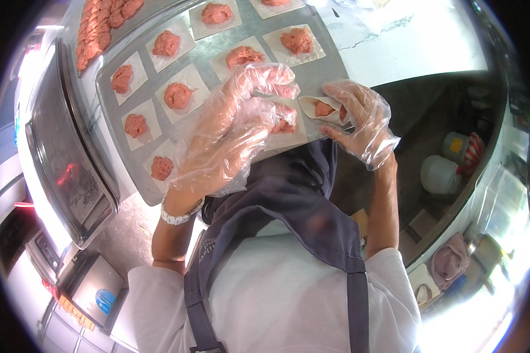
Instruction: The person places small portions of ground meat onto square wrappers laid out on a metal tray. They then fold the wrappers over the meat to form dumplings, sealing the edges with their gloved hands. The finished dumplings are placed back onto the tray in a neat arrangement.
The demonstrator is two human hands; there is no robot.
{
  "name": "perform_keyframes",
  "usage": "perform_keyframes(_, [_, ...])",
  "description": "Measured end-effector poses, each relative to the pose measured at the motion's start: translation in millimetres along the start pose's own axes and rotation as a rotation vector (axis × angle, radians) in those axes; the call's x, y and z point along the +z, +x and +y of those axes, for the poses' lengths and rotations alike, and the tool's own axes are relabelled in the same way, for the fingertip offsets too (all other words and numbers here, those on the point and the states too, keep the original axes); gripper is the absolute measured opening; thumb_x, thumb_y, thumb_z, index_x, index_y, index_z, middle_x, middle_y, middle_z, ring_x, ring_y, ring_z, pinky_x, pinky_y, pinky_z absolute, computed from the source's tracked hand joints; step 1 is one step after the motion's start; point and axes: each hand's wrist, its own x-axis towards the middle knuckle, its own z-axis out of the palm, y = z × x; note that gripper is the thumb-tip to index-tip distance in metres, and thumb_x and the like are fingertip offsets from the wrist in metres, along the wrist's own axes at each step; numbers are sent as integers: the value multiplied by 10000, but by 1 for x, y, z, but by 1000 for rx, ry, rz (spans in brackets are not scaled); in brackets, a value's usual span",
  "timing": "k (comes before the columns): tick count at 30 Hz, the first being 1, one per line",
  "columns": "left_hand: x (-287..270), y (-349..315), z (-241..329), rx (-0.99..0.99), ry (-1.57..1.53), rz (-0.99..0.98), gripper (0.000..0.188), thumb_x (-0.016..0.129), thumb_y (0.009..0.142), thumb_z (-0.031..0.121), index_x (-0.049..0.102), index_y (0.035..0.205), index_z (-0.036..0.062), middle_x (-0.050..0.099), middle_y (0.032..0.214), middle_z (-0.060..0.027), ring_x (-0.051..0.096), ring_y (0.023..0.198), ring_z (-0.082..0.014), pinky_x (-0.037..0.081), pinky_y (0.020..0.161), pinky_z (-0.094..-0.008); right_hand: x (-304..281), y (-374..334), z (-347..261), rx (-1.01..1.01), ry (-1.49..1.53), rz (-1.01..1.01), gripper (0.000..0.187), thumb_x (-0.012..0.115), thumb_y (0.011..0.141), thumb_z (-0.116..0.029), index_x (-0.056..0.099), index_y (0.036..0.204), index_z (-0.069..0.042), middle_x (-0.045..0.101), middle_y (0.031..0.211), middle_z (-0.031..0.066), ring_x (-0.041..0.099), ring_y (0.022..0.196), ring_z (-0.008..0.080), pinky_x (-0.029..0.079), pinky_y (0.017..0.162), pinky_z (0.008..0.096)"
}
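One folded pale wrapper with pink minced filling is pinched between the thumb and fingers of the plastic-gloved right hand, at the near right corner of the metal tray. The plastic-gloved left hand is held over the tray, its fingers curled and parted from the thumb; whether the filled wrapper just beneath is touched cannot be told. Other square wrappers are laid out in rows, topped with pink mounds.
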Motion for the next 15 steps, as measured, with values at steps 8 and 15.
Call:
perform_keyframes(8, [21, -4, -2, -133, -355, -68, 452, 582, 869, 66, 450, 1302, 62, 460, 1327, -136, 481, 1170, -201, 419, 963, -331, 0, 11, 1, -49, -98, -41, 429, 778, 599, -172, 655, 991, -49, 568, 714, 76, 541, 615, 254, 446, 599, 383])
perform_keyframes(15, [45, 10, -13, -99, -448, -61, 445, 567, 899, 113, 438, 1320, 49, 454, 1330, -121, 458, 1189, -182, 394, 992, -320, -1, 10, -12, 363, 206, 108, 245, 759, 685, -191, 702, 863, -32, 662, 758, 99, 593, 578, 162, 474, 555, 286])
